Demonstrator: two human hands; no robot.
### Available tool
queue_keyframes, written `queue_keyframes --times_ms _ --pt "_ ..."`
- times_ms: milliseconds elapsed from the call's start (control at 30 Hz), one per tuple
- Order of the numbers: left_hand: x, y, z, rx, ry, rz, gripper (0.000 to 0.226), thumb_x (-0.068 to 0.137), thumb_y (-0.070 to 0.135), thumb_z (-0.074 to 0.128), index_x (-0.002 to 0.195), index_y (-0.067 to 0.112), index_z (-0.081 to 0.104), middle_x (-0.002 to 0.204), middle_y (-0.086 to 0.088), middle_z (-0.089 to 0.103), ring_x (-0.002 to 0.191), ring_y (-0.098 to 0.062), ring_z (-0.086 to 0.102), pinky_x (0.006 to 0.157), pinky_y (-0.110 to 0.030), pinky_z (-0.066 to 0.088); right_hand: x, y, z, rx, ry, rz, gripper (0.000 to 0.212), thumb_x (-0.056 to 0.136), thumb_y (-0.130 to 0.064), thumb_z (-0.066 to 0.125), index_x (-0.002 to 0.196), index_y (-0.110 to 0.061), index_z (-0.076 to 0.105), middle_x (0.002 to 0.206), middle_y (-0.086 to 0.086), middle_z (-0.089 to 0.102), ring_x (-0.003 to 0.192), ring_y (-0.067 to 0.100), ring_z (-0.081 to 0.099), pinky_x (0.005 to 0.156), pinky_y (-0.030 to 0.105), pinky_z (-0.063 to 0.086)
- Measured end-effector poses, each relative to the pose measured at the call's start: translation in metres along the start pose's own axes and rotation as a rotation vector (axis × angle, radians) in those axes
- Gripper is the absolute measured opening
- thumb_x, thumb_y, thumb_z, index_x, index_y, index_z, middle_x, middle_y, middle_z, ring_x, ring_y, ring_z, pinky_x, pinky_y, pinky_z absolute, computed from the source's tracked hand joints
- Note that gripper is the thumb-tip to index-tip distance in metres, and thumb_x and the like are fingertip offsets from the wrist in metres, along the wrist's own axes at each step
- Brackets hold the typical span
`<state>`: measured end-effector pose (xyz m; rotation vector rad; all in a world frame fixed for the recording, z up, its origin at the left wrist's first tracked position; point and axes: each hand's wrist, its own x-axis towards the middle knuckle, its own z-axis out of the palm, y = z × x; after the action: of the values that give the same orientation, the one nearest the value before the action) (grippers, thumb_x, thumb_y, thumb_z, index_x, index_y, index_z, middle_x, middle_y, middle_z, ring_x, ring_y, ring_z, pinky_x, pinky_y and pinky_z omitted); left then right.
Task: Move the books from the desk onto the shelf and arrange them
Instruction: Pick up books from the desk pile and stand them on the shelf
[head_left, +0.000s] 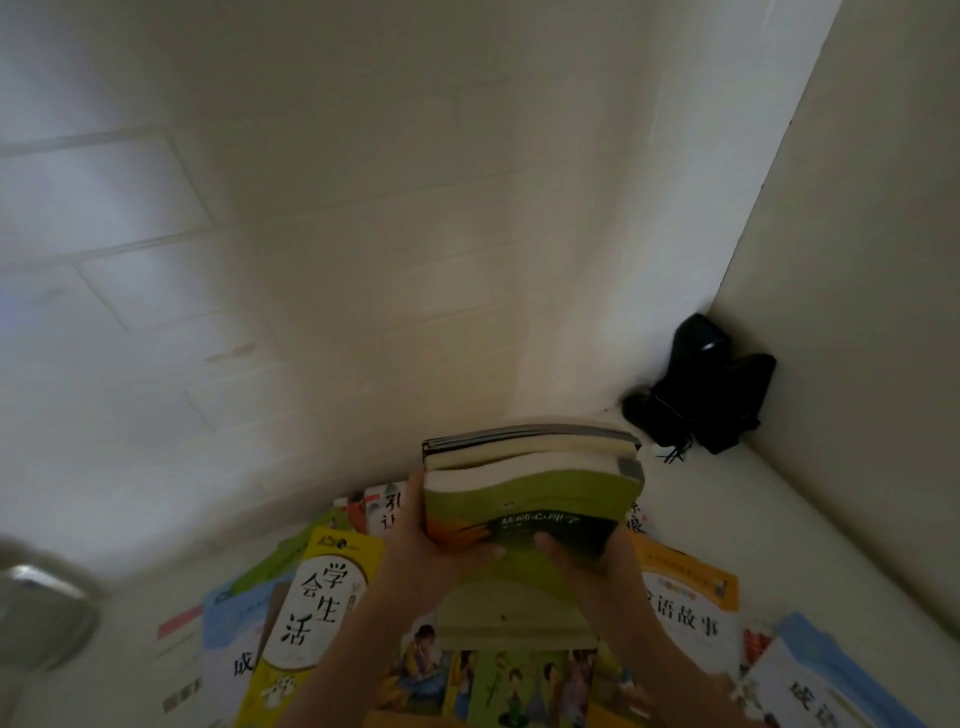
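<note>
Both hands, left hand (441, 551) and right hand (587, 561), are gripping a green-covered paperback stack (530, 488) above the white counter (779, 519); many colourful books (317, 597) are remaining unshelved.

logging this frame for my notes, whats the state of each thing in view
stack of books: lifted off the desk, gripped from both sides
left hand: grips the stack's left edge
right hand: grips the stack's right side
yellow book: lying flat on the desk
orange book: lying flat
black object: sitting in the corner
</note>
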<state>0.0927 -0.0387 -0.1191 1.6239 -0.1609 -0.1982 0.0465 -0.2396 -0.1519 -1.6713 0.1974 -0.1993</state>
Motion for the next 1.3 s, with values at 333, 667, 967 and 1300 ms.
queue_keyframes --times_ms 333,667,967,1300 --pt "0.006 -0.007 -0.003 -0.116 0.069 -0.08 0.109 0.042 0.029 0.098 0.135 0.003 0.048 0.117 -0.021 0.065 0.107 -0.028 0.067 0.081 -0.046 0.059 0.013 -0.011 -0.004 -0.049 -0.118 -0.025 0.064 0.082 -0.007 0.075 0.136 -0.021 0.043 0.122 -0.008 0.061 0.11 -0.004 0.06 0.084 0.015 0.052" --pt "-0.104 0.125 -0.093 -0.132 0.421 0.089 0.09 0.023 0.015 0.101 0.103 0.005 0.063 0.097 -0.016 0.073 0.092 -0.035 0.071 0.067 -0.046 0.06 -0.03 -0.179 0.056 -0.037 -0.431 -0.256 0.069 0.074 -0.031 0.083 0.132 -0.026 0.045 0.122 -0.012 0.064 0.115 0.014 0.062 0.09 0.045 0.057" --pt "-0.335 0.263 -0.212 0.117 1.004 0.393 0.087 0.028 0.05 0.092 0.103 0.015 0.066 0.092 0.006 0.076 0.083 -0.008 0.072 0.069 -0.02 0.058 -0.152 -0.357 0.207 0.024 -0.902 -0.682 0.071 0.076 -0.031 0.083 0.134 -0.028 0.042 0.122 -0.011 0.065 0.115 0.009 0.062 0.094 0.041 0.055" --pt "-0.448 0.432 -0.299 0.307 1.232 0.844 0.072 0.043 0.036 0.096 0.107 0.026 0.064 0.097 0.009 0.076 0.085 -0.008 0.073 0.07 -0.016 0.057 -0.25 -0.539 0.301 0.228 -0.907 -1.038 0.066 0.071 -0.037 0.085 0.124 -0.034 0.048 0.108 -0.023 0.067 0.099 -0.007 0.062 0.078 0.012 0.051"
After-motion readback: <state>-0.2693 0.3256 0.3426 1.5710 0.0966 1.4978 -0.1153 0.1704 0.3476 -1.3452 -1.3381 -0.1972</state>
